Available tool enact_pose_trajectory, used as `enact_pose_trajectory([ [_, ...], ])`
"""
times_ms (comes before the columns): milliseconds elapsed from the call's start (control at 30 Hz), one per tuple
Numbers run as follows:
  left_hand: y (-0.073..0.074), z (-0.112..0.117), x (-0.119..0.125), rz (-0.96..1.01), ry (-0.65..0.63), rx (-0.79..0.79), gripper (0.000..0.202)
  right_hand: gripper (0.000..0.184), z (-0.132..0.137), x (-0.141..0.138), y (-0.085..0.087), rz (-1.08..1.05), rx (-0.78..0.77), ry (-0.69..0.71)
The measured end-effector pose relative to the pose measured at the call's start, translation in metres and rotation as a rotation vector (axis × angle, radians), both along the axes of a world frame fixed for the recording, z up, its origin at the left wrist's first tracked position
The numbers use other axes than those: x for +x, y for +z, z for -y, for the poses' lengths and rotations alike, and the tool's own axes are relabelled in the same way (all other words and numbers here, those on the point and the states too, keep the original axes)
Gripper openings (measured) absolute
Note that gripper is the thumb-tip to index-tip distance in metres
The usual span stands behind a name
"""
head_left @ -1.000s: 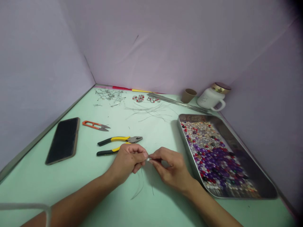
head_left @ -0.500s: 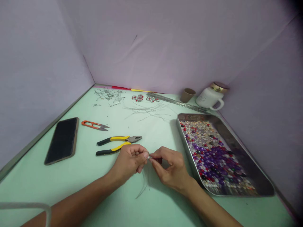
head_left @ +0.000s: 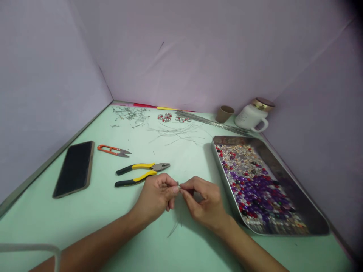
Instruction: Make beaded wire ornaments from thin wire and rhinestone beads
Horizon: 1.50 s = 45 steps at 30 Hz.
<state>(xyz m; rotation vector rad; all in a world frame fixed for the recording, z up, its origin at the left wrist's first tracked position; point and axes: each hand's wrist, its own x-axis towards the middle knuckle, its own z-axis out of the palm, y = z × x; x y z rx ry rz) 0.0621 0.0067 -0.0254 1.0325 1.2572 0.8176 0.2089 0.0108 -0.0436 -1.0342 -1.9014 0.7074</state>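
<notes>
Thumb and forefinger of my left hand (head_left: 157, 194) pinch a small beaded wire piece (head_left: 178, 184), whose details are too small to make out. From the other side, my right hand (head_left: 203, 200) pinches the same piece, its fingertips almost touching the left ones. Thin wire ends (head_left: 173, 228) hang below the hands. Just beyond my left hand lie pliers (head_left: 141, 172) with yellow and black handles, jaws apart. Orange thread snips (head_left: 114, 150) rest farther to the left. A metal tray (head_left: 233, 200) of mixed purple, red, white and gold beads (head_left: 262, 190) stands right of my right hand.
A phone (head_left: 74, 169) lies at the left. Along the back are wire scraps (head_left: 130, 114), red-and-silver beaded pieces (head_left: 165, 117), loose cut wires (head_left: 176, 132) and a wire bundle (head_left: 212, 122). A brown cup (head_left: 224, 114) and a lidded white mug (head_left: 251, 116) stand at the back right.
Both hands stay in nearly the same place, the fingertips shifting slightly. The hanging wire ends have swung a little to the right, and more of the small piece shows between the fingertips.
</notes>
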Motion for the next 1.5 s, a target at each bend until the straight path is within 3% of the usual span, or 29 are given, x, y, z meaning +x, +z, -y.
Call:
enact_pose_trajectory([
  [200,0.003,0.0,0.0,-0.017,0.017,0.044,0.008,0.005,0.002,-0.005,0.002,-0.046,-0.101,-0.057],
  [400,-0.003,0.002,0.0,0.002,0.077,0.054,0.008,0.01,0.006,-0.014,0.002,-0.184,-0.412,-0.168],
  [600,-0.006,0.001,0.001,-0.024,0.152,0.07,0.007,0.016,0.011,-0.017,0.01,-0.201,-0.521,-0.164],
  [767,-0.003,0.001,0.001,-0.035,0.206,0.087,0.005,0.016,0.02,-0.021,0.011,-0.071,-0.419,-0.136],
  [933,-0.002,0.001,0.002,-0.05,0.246,0.126,0.004,0.016,0.03,-0.025,0.009,0.065,-0.155,-0.055],
  [1167,0.0,0.004,0.003,-0.141,0.263,0.131,0.006,0.017,0.032,-0.025,0.004,0.257,0.064,0.012],
  [1400,0.002,0.004,0.005,-0.206,0.191,0.107,0.004,0.019,0.038,-0.03,0.003,0.365,0.138,0.059],
  [1500,0.004,-0.001,-0.001,-0.307,0.033,0.149,0.005,0.019,0.034,-0.024,0.014,0.357,0.074,0.171],
])
